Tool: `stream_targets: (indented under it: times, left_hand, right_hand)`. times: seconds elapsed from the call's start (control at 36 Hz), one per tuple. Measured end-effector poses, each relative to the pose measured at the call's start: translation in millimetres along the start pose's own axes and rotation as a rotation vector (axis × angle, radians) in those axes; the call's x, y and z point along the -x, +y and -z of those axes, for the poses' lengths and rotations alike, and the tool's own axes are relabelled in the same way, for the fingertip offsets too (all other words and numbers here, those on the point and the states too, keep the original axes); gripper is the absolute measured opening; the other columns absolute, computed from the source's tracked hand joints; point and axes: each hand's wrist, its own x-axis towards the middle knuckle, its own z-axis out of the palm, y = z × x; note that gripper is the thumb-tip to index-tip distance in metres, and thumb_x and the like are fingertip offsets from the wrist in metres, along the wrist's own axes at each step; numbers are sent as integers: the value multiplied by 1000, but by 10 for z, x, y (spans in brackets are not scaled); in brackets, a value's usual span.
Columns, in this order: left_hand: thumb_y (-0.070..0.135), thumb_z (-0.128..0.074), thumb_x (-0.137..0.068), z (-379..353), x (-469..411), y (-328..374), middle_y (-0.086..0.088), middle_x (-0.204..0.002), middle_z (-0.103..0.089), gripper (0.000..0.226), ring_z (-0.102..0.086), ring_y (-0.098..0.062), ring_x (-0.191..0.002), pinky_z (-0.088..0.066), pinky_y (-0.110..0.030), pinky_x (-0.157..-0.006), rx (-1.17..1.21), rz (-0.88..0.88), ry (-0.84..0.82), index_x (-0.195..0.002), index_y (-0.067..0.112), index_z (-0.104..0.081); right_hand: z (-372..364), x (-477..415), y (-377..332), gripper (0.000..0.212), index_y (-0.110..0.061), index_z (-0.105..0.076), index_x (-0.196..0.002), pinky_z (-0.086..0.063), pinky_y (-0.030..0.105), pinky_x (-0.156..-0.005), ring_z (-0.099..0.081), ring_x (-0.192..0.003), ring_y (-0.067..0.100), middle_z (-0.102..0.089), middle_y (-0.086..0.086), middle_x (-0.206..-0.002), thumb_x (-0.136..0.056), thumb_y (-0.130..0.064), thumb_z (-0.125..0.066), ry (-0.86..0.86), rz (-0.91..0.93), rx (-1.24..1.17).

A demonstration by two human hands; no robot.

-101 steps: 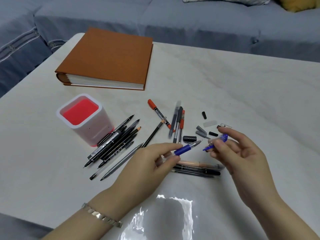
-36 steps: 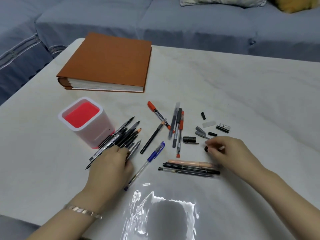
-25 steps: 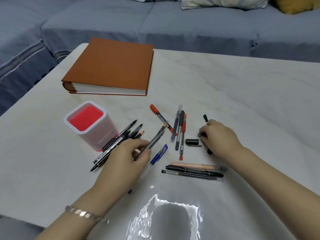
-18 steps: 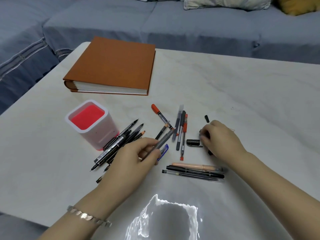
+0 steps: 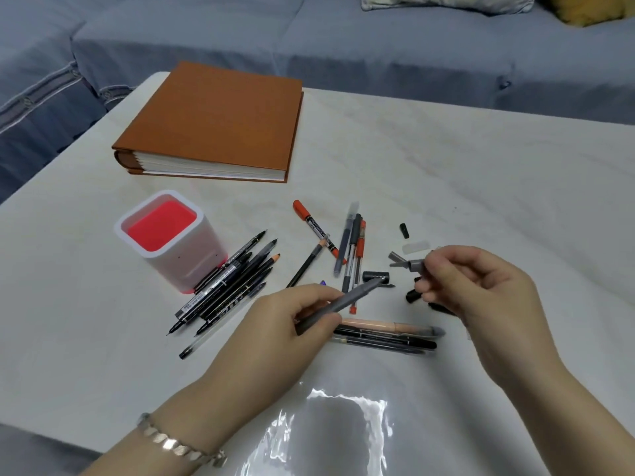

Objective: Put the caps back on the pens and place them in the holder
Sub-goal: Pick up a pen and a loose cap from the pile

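My left hand (image 5: 292, 324) grips a grey pen (image 5: 354, 296) just above the table, its tip pointing up and to the right. My right hand (image 5: 481, 286) pinches a grey cap (image 5: 412, 265) a short way to the right of that tip, lifted off the table. The white pen holder (image 5: 178, 262) with a red inside stands at the left and holds no pens. A bundle of black pens (image 5: 226, 286) lies against its right side. Several more pens (image 5: 350, 249) lie in the middle, and three pens (image 5: 388, 334) lie between my hands.
A thick brown album (image 5: 213, 121) lies at the back left of the white marble table (image 5: 481, 173). Loose caps, a black cap (image 5: 404, 231), a clear cap (image 5: 415, 247) and a dark cap (image 5: 374, 277), lie near my right hand. A blue sofa (image 5: 343, 39) runs behind the table.
My left hand has lifted the grey pen and turned its tip to the right. My right hand has picked a grey cap off the table and raised it.
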Motion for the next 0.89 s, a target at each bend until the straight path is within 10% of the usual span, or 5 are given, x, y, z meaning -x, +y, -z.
stream_targets:
  times: [0.61,0.89]
  left_hand:
    - [41,-42,-81,36,55,-13,11,-90,-58,33,-52,-2,-83,-40,-14,-73,-240,-272,-32,-114,45,-40]
    - [32,-38,-86,48,52,2,16,-70,-47,32,-45,-5,-69,-31,-4,-66,-408,-387,-14,-102,21,-63]
  right_hand:
    - [-20,100,33,25,-16,-72,-63,-47,10,-51,-61,-48,6,-69,1,-55,-69,9,-68,-240,115,211]
    - [3,143,129,13,-43,-71,-64,-48,7,-63,-65,-67,2,-69,-24,-68,-55,-35,-72,-252,350,331]
